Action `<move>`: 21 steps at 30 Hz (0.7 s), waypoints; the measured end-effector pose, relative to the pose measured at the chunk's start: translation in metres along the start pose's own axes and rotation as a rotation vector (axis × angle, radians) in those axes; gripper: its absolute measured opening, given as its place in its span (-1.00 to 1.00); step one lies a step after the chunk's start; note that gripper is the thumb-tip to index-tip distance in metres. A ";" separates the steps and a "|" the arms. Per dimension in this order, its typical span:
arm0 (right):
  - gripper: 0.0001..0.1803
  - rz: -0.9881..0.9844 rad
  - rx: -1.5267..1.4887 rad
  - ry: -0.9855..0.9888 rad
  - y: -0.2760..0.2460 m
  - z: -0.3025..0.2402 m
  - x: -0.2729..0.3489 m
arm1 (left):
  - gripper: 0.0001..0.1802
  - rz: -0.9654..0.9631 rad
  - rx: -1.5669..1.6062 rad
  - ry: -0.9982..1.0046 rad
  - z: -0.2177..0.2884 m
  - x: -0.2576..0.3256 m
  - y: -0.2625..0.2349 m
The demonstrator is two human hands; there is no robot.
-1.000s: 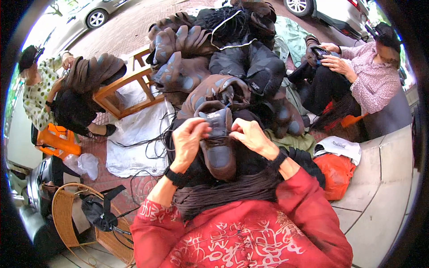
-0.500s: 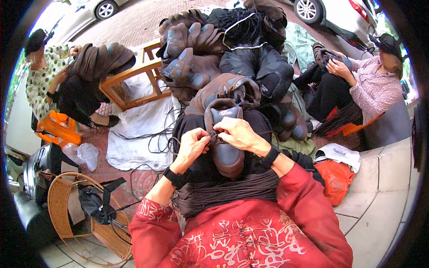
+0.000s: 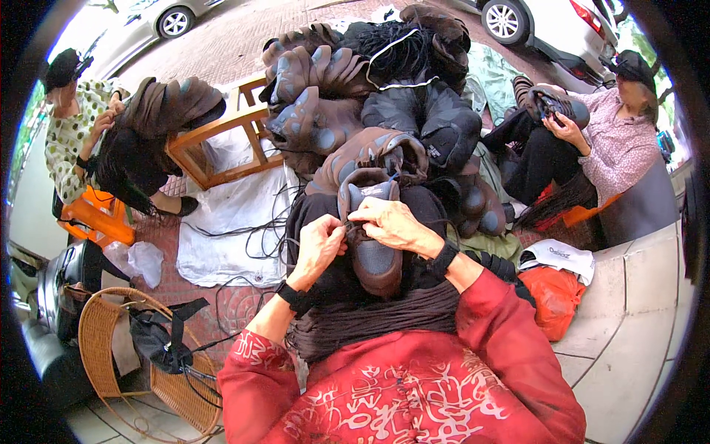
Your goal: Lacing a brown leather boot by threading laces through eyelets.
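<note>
A brown shoe (image 3: 375, 259) with a blue-grey toe and tongue rests on my lap, toe toward me. My left hand (image 3: 321, 248) is closed at the left edge of its lacing, pinching a dark shoelace. Over the eyelets and tongue, my right hand (image 3: 397, 226) is bent with thumb and fingertips pressed together on the lace; the fingers partly hide it. A thick bundle of dark shoelaces (image 3: 377, 327) lies across my lap. Just beyond the shoe sits a row of nested brown shoe uppers (image 3: 355, 159).
More shoes (image 3: 325, 122) are heaped ahead, beside a wooden stool frame (image 3: 214, 137) and a white sheet (image 3: 233, 240). One person (image 3: 66, 152) sits at left, another (image 3: 617, 159) at right, both handling shoes. A wicker chair (image 3: 103, 355) and an orange bag (image 3: 553, 300) flank me.
My right hand has shifted slightly left and down over the lacing; my left hand stays close by. The person at right has turned a shoe and moved their hand.
</note>
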State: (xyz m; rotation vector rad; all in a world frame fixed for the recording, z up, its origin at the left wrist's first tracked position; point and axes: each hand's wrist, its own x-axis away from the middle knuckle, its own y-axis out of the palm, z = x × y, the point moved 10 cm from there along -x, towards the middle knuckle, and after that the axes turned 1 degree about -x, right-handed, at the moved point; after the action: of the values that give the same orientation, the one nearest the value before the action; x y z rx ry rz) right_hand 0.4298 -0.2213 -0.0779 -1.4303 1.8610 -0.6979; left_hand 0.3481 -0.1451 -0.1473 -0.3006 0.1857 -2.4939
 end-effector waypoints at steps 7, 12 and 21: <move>-0.74 0.035 -0.012 -0.005 -0.002 0.004 -0.004 | -0.89 -0.071 0.130 -0.009 0.000 -0.007 0.013; -0.88 0.176 0.178 -0.080 0.000 -0.005 -0.005 | -0.88 -0.029 0.219 -0.098 0.008 -0.002 0.004; -0.82 0.852 0.809 0.264 -0.253 0.058 0.081 | -0.83 -0.396 -0.170 0.106 0.019 0.002 0.015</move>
State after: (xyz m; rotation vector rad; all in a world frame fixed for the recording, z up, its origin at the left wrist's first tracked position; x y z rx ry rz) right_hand 0.6143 -0.3638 0.0613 -0.0087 1.8071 -1.0246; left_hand 0.3596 -0.1595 -0.1320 -0.2981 0.4187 -2.8949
